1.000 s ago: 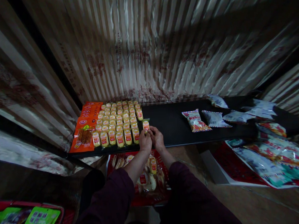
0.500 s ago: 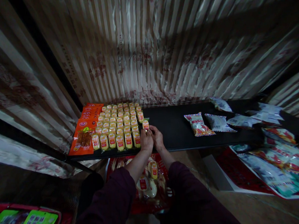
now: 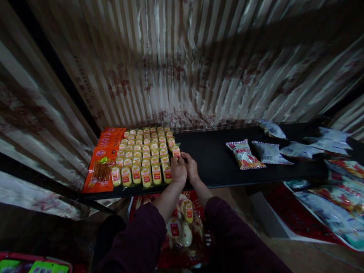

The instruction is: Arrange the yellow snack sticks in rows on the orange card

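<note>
Both my hands meet at the right end of several rows of small wrapped cakes [image 3: 136,173] on a black shelf [image 3: 209,168]. My left hand [image 3: 178,171] has its fingers curled against one wrapped cake [image 3: 176,151], which stands upright at the right side of the rows. Beside it, my right hand [image 3: 191,167] is closed too, its fingertips at the same cake's lower right edge. The fingers hide the cake's lower part. Left of the rows lie orange snack packets [image 3: 101,169], overlapping one another.
White and red snack bags [image 3: 245,154] lie on the shelf's right half. Below the shelf, a red box [image 3: 184,257] holds more wrapped cakes. An open carton [image 3: 284,218] with bags stands lower right, a red basket [image 3: 69,271] with green packets lower left. A striped curtain [image 3: 171,70] hangs behind.
The view has shifted slightly, so the shelf sits a little lower. My hands stay at the same cake, which now stands slightly closer to the rows.
</note>
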Tool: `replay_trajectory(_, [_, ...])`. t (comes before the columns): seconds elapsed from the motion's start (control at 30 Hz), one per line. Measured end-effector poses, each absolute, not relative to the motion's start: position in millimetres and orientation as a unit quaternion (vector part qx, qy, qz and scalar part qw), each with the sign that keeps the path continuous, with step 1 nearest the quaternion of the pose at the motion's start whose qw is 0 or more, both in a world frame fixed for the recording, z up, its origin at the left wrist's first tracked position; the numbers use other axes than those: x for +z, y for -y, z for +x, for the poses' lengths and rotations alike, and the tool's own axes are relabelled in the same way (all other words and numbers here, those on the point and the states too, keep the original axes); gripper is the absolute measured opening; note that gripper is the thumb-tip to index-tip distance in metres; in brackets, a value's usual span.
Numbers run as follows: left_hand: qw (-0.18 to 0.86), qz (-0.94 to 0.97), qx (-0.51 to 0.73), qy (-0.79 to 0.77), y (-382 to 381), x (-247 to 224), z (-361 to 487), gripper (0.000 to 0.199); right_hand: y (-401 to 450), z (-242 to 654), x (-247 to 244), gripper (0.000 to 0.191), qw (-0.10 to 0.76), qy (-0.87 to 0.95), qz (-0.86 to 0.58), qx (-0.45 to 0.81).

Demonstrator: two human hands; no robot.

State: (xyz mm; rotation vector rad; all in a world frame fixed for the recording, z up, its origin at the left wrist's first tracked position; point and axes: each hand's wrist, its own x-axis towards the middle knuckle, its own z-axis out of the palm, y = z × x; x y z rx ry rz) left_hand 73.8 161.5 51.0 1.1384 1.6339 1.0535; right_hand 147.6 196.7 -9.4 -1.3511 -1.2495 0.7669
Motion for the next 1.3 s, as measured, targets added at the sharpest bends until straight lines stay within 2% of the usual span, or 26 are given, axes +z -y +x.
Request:
replay_trajectory(0.27, [0.414, 0.444, 0.422, -0.673, -171, 51, 77, 0.034, -206, 141, -14, 0.03, 0.562, 0.507, -0.562, 0.333])
replay_trajectory(0.9, [0.36, 0.512, 0.399, -0.67, -186, 32, 84, 0.036, -214, 146, -21, 0.026, 0.505, 0.564, -0.585, 0.291])
replay_trajectory(1.3, [0.396, 0.493, 0.453, -0.629, -183, 24, 87, 0.04, -215, 152, -32, 0.038, 0.485, 0.565, -0.607, 0.278])
